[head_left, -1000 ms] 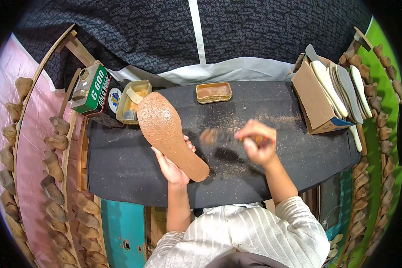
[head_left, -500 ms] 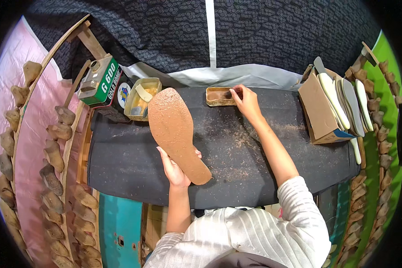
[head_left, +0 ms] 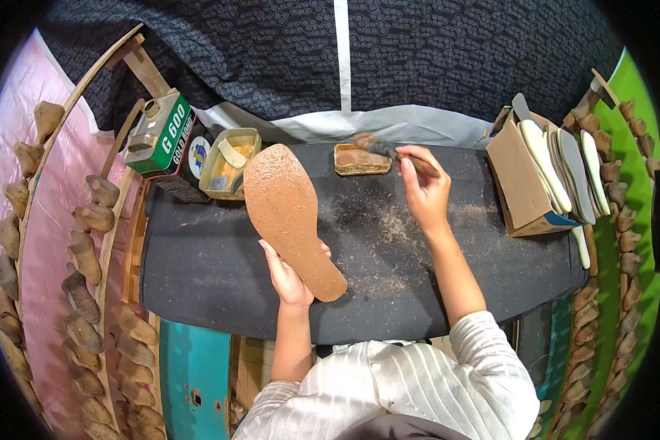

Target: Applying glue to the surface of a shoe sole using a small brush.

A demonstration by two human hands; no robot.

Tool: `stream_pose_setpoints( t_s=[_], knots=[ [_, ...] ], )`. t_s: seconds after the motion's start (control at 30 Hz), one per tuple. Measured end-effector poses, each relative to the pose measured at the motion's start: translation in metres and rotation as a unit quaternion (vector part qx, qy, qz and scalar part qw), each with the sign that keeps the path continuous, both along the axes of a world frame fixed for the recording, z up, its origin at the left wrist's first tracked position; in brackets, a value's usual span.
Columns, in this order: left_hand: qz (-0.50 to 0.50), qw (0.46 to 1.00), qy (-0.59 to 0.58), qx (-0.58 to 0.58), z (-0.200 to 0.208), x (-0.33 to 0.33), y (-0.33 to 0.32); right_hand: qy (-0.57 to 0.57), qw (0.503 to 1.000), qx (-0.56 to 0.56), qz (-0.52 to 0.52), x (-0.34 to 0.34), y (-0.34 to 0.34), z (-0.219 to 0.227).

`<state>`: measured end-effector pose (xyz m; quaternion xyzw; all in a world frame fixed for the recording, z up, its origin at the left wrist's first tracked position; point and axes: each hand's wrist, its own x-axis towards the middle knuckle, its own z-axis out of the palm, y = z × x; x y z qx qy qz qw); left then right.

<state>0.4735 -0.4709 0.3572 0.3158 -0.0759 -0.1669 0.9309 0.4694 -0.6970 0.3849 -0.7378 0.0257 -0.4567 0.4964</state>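
Observation:
My left hand (head_left: 290, 279) is closed round the narrow heel end of a brown shoe sole (head_left: 282, 198), holding it tilted above the table. Its broad front part looks wet and rough with small specks. My right hand (head_left: 427, 187) grips a brush (head_left: 389, 148) by its wooden handle, with the dark bristle end pointing left. Those bristles are just over a small yellowish tray (head_left: 363, 171) that has brown matter inside. Behind the sole, to the left, stands a square tub (head_left: 216, 163) with yellowish stuff and a flat pale piece in it.
A green and black metal can (head_left: 165, 147) stands at the back left. At the right, a cardboard box (head_left: 524, 176) holds several white and grey soles. Brown shavings are scattered over the dark table cloth (head_left: 220, 271). Racks of wooden shoe lasts (head_left: 88, 253) flank both sides.
My right hand has lifted and moved right from the small tray; the brush, hidden before, now shows in it. My left hand and the sole have stayed nearly still.

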Motion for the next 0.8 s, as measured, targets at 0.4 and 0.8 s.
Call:
stream_pose_setpoints(
  t_s=[0.4,0.8],
  knots=[
    [0.015,0.998,0.031,0.053,-0.005,-0.008,-0.008,-0.063,0.974,-0.168,0.141,-0.055,0.046,0.035],
    [0.068,0.995,0.059,0.030,0.001,-0.011,-0.011,-0.114,0.957,-0.211,0.164,-0.068,0.055,0.038]
  ],
)
